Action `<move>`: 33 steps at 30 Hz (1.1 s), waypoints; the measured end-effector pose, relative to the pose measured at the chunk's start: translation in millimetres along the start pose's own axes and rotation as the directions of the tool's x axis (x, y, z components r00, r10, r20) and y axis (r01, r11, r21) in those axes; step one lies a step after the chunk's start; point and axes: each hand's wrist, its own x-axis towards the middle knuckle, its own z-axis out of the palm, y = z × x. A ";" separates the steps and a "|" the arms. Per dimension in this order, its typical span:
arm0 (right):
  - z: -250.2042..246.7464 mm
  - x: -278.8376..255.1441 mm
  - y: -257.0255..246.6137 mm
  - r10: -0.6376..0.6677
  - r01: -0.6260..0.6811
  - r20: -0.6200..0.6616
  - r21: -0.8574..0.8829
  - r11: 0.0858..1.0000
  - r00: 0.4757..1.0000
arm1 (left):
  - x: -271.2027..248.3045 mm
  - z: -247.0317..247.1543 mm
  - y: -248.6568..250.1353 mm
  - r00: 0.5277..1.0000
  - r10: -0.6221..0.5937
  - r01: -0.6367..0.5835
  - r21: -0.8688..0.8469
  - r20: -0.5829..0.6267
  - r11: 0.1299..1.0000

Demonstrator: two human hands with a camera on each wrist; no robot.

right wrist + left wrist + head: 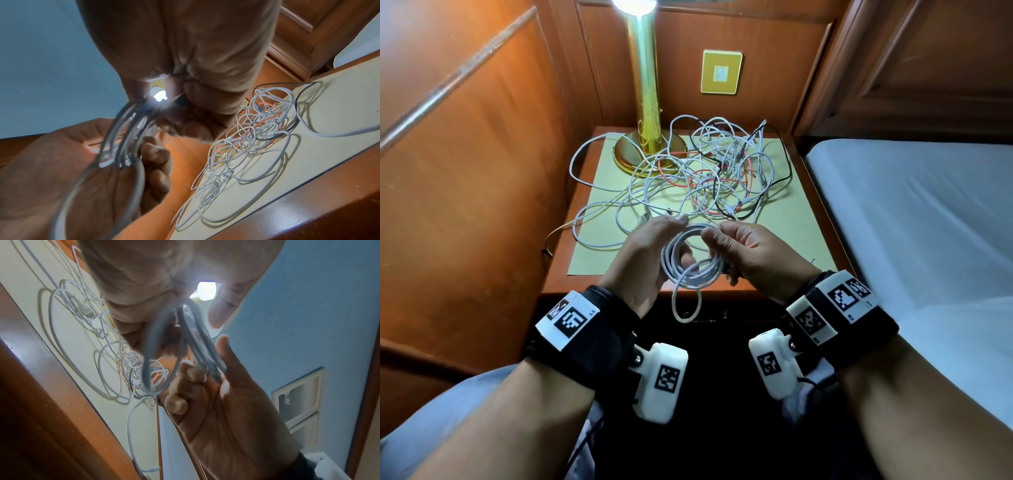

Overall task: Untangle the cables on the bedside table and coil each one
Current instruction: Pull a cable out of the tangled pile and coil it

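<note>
Both hands (643,260) (753,257) grip a round white coil (690,263) (smooth cable)

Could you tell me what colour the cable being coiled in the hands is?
The coiled cable is white, clearest in the head view.

White, red and black cables (709,171) are lying on a cream mat (791,219); a gold lamp (645,85) is glowing against reddish-brown wood panels (482,144).

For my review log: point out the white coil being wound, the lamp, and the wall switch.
white coil (693,265): head view, lower strands of the loops between the hands.
lamp (645,89): head view, middle of the brass column.
wall switch (721,72): head view, centre of the yellow plate.
</note>
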 end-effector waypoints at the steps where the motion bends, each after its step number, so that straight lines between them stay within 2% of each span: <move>1: 0.2 -0.5 -0.3 0.001 -0.001 0.022 -0.021 1.000 1.000 | -0.2 -0.9 0.7 1.000 0.000 0.001 0.031 -0.008 1.000; 4: 3.4 -2.3 -1.0 0.009 -0.007 0.060 -0.038 0.999 0.998 | -1.3 -0.8 -1.7 0.999 0.041 -0.042 0.131 0.008 0.990; 8: 6.0 -0.8 -0.7 0.077 -0.075 -0.056 0.023 0.997 0.995 | 1.5 -3.0 -5.6 0.990 0.141 -0.137 0.245 -0.001 0.960; 11: 5.0 0.0 -2.1 0.148 -0.133 -0.080 0.162 0.978 0.986 | 4.3 -3.4 -6.6 0.973 0.225 -0.201 0.293 -0.050 0.935; 15: 0.5 -1.0 -4.8 0.251 -0.220 -0.015 0.437 0.872 0.968 | 3.0 0.6 -4.2 0.958 0.269 -0.238 0.245 -0.103 0.940; 18: -4.5 -2.0 -6.6 0.260 -0.231 0.028 0.559 0.797 0.965 | 3.9 0.1 -3.5 0.941 0.302 -0.263 0.233 -0.153 0.936; 22: -8.8 -3.9 -10.8 0.272 -0.213 0.015 0.665 0.716 0.962 | 4.6 -0.5 -2.3 0.935 0.312 -0.278 0.195 -0.168 0.940; 24: -9.7 -3.8 -10.1 0.279 -0.179 -0.041 0.675 0.716 0.959 | 5.1 -1.2 -2.1 0.936 0.312 -0.280 0.192 -0.164 0.941; 27: -11.8 -1.5 -7.9 0.291 -0.113 -0.196 0.615 0.780 0.937 | 4.4 -2.4 -1.9 0.934 0.327 -0.291 0.227 -0.141 0.929; 31: -17.9 1.0 -7.4 0.296 0.000 -0.317 0.683 0.731 0.901 | 6.6 -7.0 -7.6 0.922 0.370 -0.295 0.414 -0.113 0.861; 33: -17.7 2.8 -7.2 0.266 0.057 -0.384 0.654 0.754 0.884 | 8.2 -7.8 -10.6 0.922 0.379 -0.285 0.515 -0.084 0.808</move>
